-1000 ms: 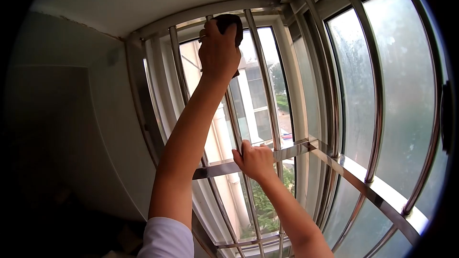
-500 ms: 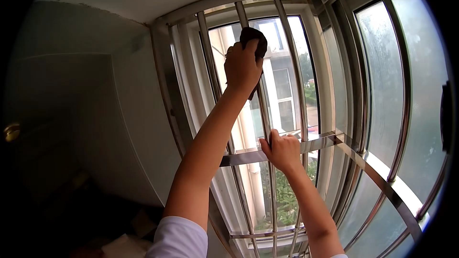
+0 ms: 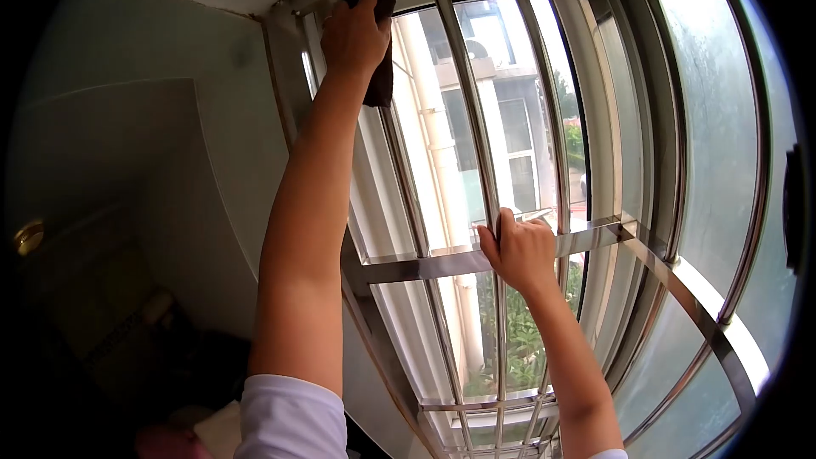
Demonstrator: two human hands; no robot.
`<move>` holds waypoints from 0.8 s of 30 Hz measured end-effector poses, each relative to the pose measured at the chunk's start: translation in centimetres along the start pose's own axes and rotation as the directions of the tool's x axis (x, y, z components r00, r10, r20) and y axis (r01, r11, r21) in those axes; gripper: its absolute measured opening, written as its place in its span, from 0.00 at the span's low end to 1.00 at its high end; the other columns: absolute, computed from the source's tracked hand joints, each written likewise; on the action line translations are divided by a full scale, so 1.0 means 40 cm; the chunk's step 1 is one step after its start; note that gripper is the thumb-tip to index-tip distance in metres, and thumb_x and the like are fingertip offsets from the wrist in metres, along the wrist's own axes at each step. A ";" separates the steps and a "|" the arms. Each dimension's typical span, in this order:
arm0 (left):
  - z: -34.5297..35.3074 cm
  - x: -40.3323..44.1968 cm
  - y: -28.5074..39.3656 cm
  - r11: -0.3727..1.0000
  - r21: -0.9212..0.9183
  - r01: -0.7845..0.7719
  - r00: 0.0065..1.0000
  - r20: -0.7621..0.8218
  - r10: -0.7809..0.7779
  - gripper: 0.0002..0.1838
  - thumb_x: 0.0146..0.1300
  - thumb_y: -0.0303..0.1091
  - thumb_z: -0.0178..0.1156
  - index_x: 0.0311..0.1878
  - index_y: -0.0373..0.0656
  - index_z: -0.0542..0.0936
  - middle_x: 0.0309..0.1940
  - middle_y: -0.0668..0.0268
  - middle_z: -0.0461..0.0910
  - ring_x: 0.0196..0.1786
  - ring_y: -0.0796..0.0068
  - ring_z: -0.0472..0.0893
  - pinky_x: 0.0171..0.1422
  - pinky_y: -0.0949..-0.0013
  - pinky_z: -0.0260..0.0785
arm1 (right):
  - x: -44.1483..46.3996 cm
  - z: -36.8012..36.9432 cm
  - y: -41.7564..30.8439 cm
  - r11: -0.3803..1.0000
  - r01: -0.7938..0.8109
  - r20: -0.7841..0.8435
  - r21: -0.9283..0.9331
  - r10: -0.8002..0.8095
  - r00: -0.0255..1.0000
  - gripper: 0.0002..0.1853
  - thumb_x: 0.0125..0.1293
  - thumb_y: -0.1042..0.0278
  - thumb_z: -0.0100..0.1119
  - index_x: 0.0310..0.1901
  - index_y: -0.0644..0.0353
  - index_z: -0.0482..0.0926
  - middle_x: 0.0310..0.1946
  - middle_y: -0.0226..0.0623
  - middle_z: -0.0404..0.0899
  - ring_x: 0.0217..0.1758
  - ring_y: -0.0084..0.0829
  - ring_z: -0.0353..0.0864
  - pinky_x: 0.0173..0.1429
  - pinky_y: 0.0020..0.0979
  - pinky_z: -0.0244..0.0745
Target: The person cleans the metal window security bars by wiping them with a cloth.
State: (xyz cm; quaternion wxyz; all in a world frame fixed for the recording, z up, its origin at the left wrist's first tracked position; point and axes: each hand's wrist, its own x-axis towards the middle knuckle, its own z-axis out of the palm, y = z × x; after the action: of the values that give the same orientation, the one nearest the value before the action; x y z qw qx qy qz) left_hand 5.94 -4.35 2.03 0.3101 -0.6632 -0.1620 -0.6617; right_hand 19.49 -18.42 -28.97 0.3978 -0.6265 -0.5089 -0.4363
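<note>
My left hand (image 3: 353,38) is raised high to the top of the leftmost upright metal bar (image 3: 401,174). It is closed on a dark cloth (image 3: 380,85), which is bunched at the bar and hangs down beside it. Lower down, my right hand (image 3: 525,253) is closed over the flat horizontal rail (image 3: 416,269), close to where a middle upright bar (image 3: 476,119) crosses it. Its thumb shows on the near side, while its other fingertips are hidden behind the metal.
A window (image 3: 501,136) stands behind the bars, showing a pipe, a building and green plants outside. Frosted panes (image 3: 714,102) with more bars run along the right. A wall (image 3: 229,136) borders the frame on the left, with a round brass-coloured knob (image 3: 28,237) in the dark.
My left hand has moved the cloth up and left, from the second upright bar to the leftmost one. My right hand keeps its hold on the rail. The view has shifted slightly.
</note>
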 end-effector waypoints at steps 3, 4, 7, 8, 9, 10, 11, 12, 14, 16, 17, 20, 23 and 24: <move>0.012 -0.004 0.000 0.999 0.045 0.013 0.998 -0.056 -0.010 0.23 0.59 0.43 0.66 0.59 0.55 0.78 0.46 0.50 0.79 0.49 0.45 0.80 0.51 0.51 0.76 | 0.001 -0.003 -0.002 1.000 0.030 -0.030 0.004 -0.030 0.999 0.16 0.68 0.55 0.56 0.31 0.58 0.70 0.10 0.33 0.73 0.13 0.36 0.74 0.30 0.34 0.67; 0.011 -0.004 -0.003 1.000 0.000 0.021 0.999 -0.048 -0.021 0.22 0.59 0.43 0.64 0.58 0.55 0.79 0.45 0.50 0.80 0.49 0.46 0.81 0.51 0.52 0.76 | 0.001 -0.002 -0.002 1.000 0.027 -0.029 0.006 -0.026 0.999 0.16 0.68 0.55 0.56 0.31 0.59 0.70 0.10 0.33 0.73 0.14 0.36 0.74 0.30 0.34 0.67; 0.009 -0.015 0.004 0.999 -0.030 0.030 0.999 -0.031 -0.031 0.20 0.59 0.42 0.63 0.55 0.55 0.81 0.42 0.51 0.82 0.48 0.49 0.81 0.51 0.53 0.76 | 0.003 -0.006 -0.002 1.000 0.011 0.003 -0.007 -0.011 1.000 0.16 0.68 0.54 0.56 0.32 0.59 0.70 0.10 0.33 0.72 0.14 0.36 0.74 0.31 0.34 0.68; 0.004 -0.021 0.008 1.000 -0.005 0.025 0.999 -0.033 -0.025 0.19 0.58 0.42 0.64 0.54 0.55 0.81 0.41 0.52 0.82 0.47 0.50 0.82 0.49 0.53 0.76 | 0.003 -0.007 -0.002 1.000 0.010 -0.001 -0.016 -0.010 1.000 0.16 0.68 0.54 0.56 0.32 0.59 0.70 0.10 0.33 0.73 0.14 0.36 0.75 0.31 0.34 0.68; 0.000 -0.042 0.013 1.000 0.002 0.021 0.999 -0.048 -0.021 0.19 0.58 0.42 0.65 0.54 0.55 0.81 0.40 0.53 0.82 0.46 0.50 0.82 0.49 0.53 0.76 | 0.003 -0.007 -0.005 1.000 0.010 -0.005 -0.019 -0.010 1.000 0.16 0.68 0.53 0.56 0.32 0.59 0.70 0.10 0.33 0.73 0.14 0.36 0.75 0.32 0.35 0.69; -0.003 -0.072 0.020 1.000 0.012 0.016 0.998 -0.066 -0.015 0.19 0.58 0.42 0.66 0.54 0.56 0.81 0.39 0.53 0.82 0.45 0.50 0.82 0.48 0.53 0.76 | 0.004 -0.011 -0.008 1.000 0.001 0.004 -0.007 -0.001 1.000 0.17 0.68 0.53 0.56 0.32 0.59 0.70 0.10 0.34 0.73 0.15 0.37 0.75 0.34 0.36 0.70; -0.006 -0.108 0.030 1.000 0.012 0.014 0.995 -0.099 -0.013 0.20 0.57 0.41 0.67 0.54 0.55 0.81 0.38 0.53 0.81 0.43 0.50 0.82 0.47 0.52 0.76 | 0.004 -0.009 -0.006 1.000 -0.001 0.010 -0.009 0.001 1.000 0.17 0.68 0.53 0.56 0.32 0.59 0.70 0.10 0.34 0.73 0.15 0.38 0.75 0.34 0.37 0.70; -0.019 -0.147 0.045 0.999 0.000 0.042 0.997 -0.062 -0.042 0.20 0.57 0.41 0.68 0.54 0.55 0.81 0.38 0.53 0.80 0.43 0.50 0.81 0.46 0.53 0.76 | 0.002 -0.007 -0.005 1.000 -0.005 0.017 -0.008 0.005 1.000 0.17 0.68 0.53 0.56 0.32 0.59 0.70 0.10 0.34 0.73 0.15 0.38 0.75 0.35 0.37 0.71; -0.035 -0.233 0.071 0.999 0.015 0.034 0.998 -0.048 -0.033 0.21 0.55 0.38 0.69 0.54 0.54 0.80 0.36 0.55 0.78 0.41 0.51 0.81 0.46 0.54 0.75 | 0.001 -0.008 -0.005 1.000 -0.010 0.017 0.011 0.009 1.000 0.16 0.68 0.53 0.56 0.32 0.59 0.70 0.10 0.35 0.73 0.15 0.40 0.76 0.35 0.38 0.71; -0.062 -0.333 0.092 0.999 -0.025 0.028 1.000 0.006 -0.028 0.24 0.54 0.36 0.70 0.56 0.52 0.79 0.39 0.55 0.76 0.44 0.51 0.80 0.47 0.54 0.75 | 0.000 -0.006 -0.005 1.000 -0.015 0.011 0.002 0.015 1.000 0.16 0.67 0.54 0.57 0.32 0.59 0.70 0.10 0.35 0.73 0.16 0.40 0.76 0.35 0.38 0.71; -0.075 -0.384 0.100 0.999 -0.042 0.029 0.999 0.042 -0.027 0.24 0.53 0.34 0.70 0.56 0.50 0.78 0.40 0.55 0.76 0.45 0.50 0.79 0.48 0.53 0.74 | 0.000 -0.002 -0.003 1.000 -0.015 0.009 0.008 0.015 1.000 0.16 0.67 0.54 0.57 0.32 0.59 0.70 0.11 0.36 0.73 0.16 0.40 0.76 0.35 0.38 0.71; -0.118 -0.534 0.079 0.980 -0.190 -0.061 0.983 0.156 0.092 0.27 0.53 0.31 0.68 0.58 0.50 0.76 0.43 0.53 0.75 0.49 0.46 0.77 0.50 0.51 0.74 | 0.000 -0.003 -0.004 1.000 -0.018 0.005 -0.004 0.018 1.000 0.16 0.67 0.54 0.57 0.31 0.59 0.70 0.10 0.36 0.73 0.15 0.39 0.76 0.34 0.38 0.71; -0.179 -0.525 0.028 0.971 -0.131 -0.201 0.952 0.209 0.225 0.28 0.51 0.28 0.67 0.59 0.52 0.76 0.44 0.54 0.75 0.50 0.47 0.77 0.49 0.52 0.76 | 0.002 -0.007 -0.009 1.000 -0.020 0.012 -0.022 0.021 1.000 0.16 0.68 0.54 0.56 0.31 0.58 0.70 0.10 0.35 0.73 0.14 0.38 0.75 0.34 0.36 0.70; -0.213 -0.489 0.022 0.969 -0.012 -0.248 0.947 0.207 0.245 0.29 0.49 0.26 0.67 0.58 0.52 0.76 0.45 0.55 0.75 0.50 0.48 0.77 0.48 0.53 0.77 | 0.002 -0.007 -0.009 1.000 -0.021 0.007 -0.018 0.021 1.000 0.16 0.68 0.54 0.56 0.31 0.58 0.70 0.10 0.35 0.73 0.14 0.38 0.75 0.34 0.36 0.70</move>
State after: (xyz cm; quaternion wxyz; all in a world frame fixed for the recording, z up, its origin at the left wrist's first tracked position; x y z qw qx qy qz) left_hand -1.53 -6.55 -17.85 0.3766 -0.7411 -0.1138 -0.5440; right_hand 19.10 -18.61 -28.78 0.3947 -0.6370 -0.4998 -0.4343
